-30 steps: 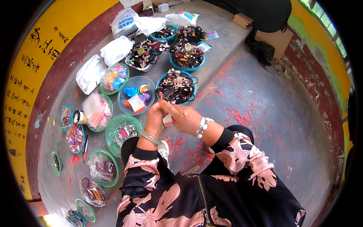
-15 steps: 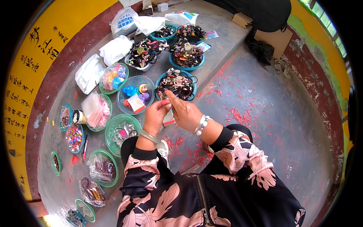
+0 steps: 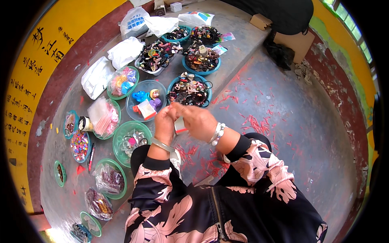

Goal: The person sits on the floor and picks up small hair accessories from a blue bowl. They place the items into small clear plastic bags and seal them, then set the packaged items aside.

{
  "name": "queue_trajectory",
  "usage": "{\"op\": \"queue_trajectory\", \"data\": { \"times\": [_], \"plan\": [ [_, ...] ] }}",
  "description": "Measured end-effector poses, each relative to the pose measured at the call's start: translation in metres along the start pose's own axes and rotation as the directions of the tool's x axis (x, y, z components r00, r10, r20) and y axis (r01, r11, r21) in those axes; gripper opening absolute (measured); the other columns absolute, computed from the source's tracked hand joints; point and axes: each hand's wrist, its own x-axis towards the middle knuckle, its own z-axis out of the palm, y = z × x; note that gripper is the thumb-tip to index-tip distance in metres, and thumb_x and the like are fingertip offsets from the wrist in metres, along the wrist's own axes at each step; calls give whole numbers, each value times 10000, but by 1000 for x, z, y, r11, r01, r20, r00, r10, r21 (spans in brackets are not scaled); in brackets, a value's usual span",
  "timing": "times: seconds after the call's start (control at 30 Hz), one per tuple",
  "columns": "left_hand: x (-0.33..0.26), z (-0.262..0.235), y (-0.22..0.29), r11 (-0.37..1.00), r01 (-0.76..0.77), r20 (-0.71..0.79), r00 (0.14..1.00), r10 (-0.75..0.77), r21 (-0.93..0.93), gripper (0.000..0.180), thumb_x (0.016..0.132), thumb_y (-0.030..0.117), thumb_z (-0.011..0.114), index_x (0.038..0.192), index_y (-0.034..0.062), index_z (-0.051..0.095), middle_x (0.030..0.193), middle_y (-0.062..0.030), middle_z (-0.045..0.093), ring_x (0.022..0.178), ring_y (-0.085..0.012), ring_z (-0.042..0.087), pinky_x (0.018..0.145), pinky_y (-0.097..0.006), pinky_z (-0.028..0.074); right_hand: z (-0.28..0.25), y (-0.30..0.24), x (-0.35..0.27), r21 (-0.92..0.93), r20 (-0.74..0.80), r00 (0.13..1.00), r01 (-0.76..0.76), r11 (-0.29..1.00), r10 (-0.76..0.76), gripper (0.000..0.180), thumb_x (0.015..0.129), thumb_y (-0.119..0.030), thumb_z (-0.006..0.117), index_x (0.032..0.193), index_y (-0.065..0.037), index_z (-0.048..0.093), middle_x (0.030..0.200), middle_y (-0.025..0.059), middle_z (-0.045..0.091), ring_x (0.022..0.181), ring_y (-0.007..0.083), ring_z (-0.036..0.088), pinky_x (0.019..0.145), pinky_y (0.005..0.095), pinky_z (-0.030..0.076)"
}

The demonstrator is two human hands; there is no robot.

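Note:
My left hand, with a pale bangle at the wrist, is closed, its fingertips meeting those of my right hand. My right hand wears a beaded bracelet and has its fingers bent inward. Whatever sits between the fingertips is too small or hidden to make out. Just below the fingers shows a small white and red box, partly covered by the hands. Beyond the fingertips stands a blue basin heaped with dark hair ties. Left of it is a clear bowl with blue, purple and white items.
Several bowls and bags cover the floor at left, among them a green bowl near my knee and a bowl of colourful beads. White plastic bags lie farther off. Red scraps litter the floor at right, below a raised ledge.
Both hands have turned slightly, and the fingertips have drawn closer together. My right index finger, stretched out before, is now bent inward. The pinkish-red bit seen at the fingertips no longer shows clearly.

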Motion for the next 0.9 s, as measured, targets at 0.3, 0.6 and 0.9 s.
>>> {"op": "queue_trajectory", "data": {
  "times": [0.3, 0.6, 0.9],
  "plan": [
    [-4, 8, 15, 999, 1, 12, 1000, -2, 54, 175, 869, 117, 497, 948, -6, 594, 903, -73, 624, 822, -115, 578, 752, -231, 446, -39, 155, 32, -222, -227, 847, -526, 821, 481, 142, 734, -173, 548, 805, -128, 662, 782, 126, 631, 742, 327, 599, 678, 392, 477],
    [3, 10, 5, 995, 27, 36, 999, -31, 101, 182, 867, 130, 501, 933, -1, 609, 863, -39, 623, 772, -74, 551, 717, -210, 438, 34, 211, 47, -369, -53, 770, -606, 705, 635, 298, 717, -292, 596, 980, -157, 632, 873, 137, 634, 845, 324, 594, 758, 394, 468],
    [8, 7, 5, 984, -6, 40, 999, -1, 177, 185, 859, 128, 491, 893, -7, 613, 822, -28, 620, 735, -63, 533, 676, -204, 431, 51, 251, 64, -494, -95, 820, -532, 688, 565, 179, 724, -209, 519, 769, -131, 674, 795, 161, 618, 738, 355, 594, 672, 420, 488]
  ]
}}
